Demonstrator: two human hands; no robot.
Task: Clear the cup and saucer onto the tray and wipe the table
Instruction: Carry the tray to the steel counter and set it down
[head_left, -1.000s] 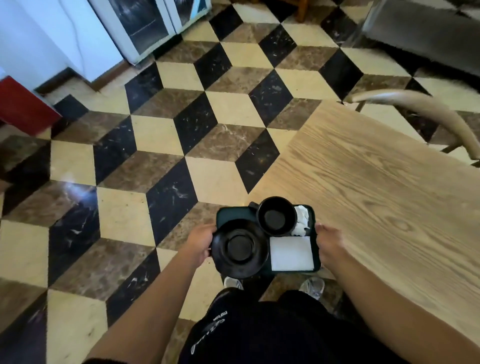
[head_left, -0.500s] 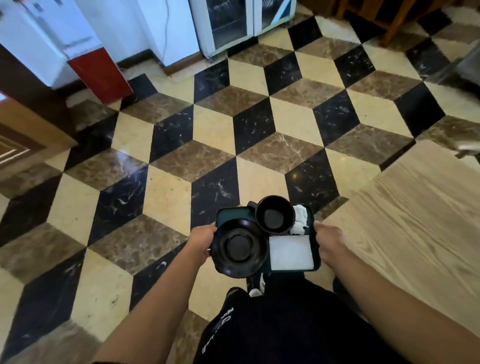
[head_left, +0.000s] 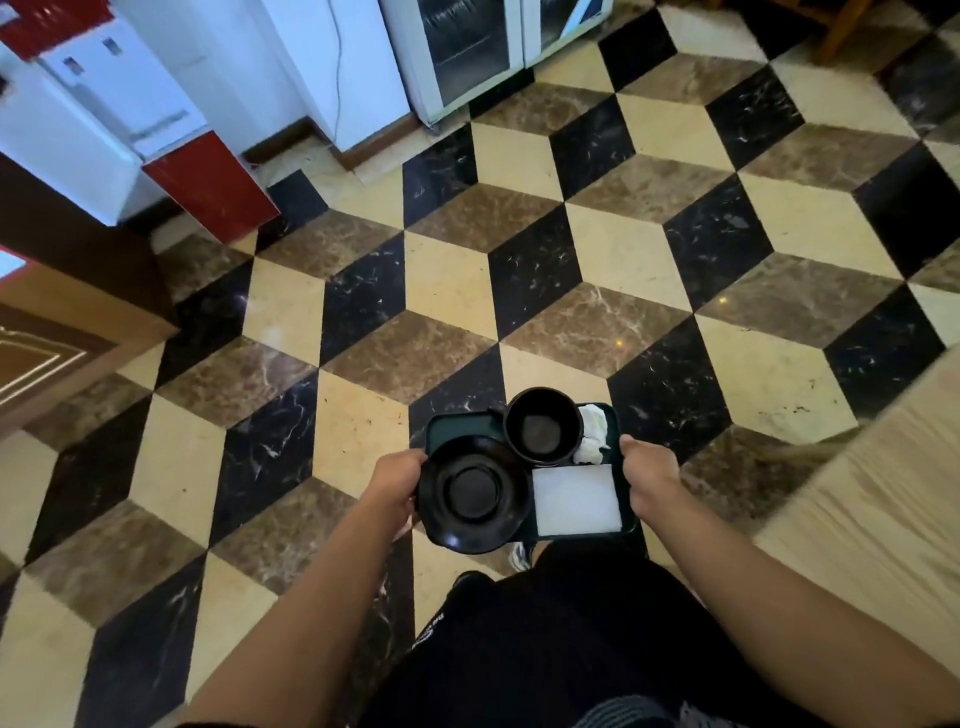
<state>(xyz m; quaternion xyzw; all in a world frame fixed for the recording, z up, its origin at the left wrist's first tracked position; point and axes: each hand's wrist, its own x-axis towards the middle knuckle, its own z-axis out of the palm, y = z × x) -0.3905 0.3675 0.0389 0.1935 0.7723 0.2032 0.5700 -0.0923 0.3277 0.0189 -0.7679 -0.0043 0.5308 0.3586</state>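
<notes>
I carry a dark green tray (head_left: 457, 427) in front of my body, above the floor. My left hand (head_left: 397, 480) grips its left edge and my right hand (head_left: 647, 475) grips its right edge. On the tray lie a black saucer (head_left: 472, 493) at the near left, overhanging the edge, and a black cup (head_left: 543, 426) at the far middle. A crumpled white cloth (head_left: 592, 434) sits beside the cup, and a flat white napkin (head_left: 576, 500) lies at the near right.
The wooden table (head_left: 872, 483) is at the right edge. The floor is a cube-pattern tile (head_left: 452, 291). White cabinets (head_left: 467, 52), a red and white appliance (head_left: 156, 130) and a brown wooden counter (head_left: 62, 312) stand ahead and to the left.
My view has turned left, away from the table, which has slid toward the right edge. Cabinets and the red appliance have come further into view. Both hands keep the same hold on the tray.
</notes>
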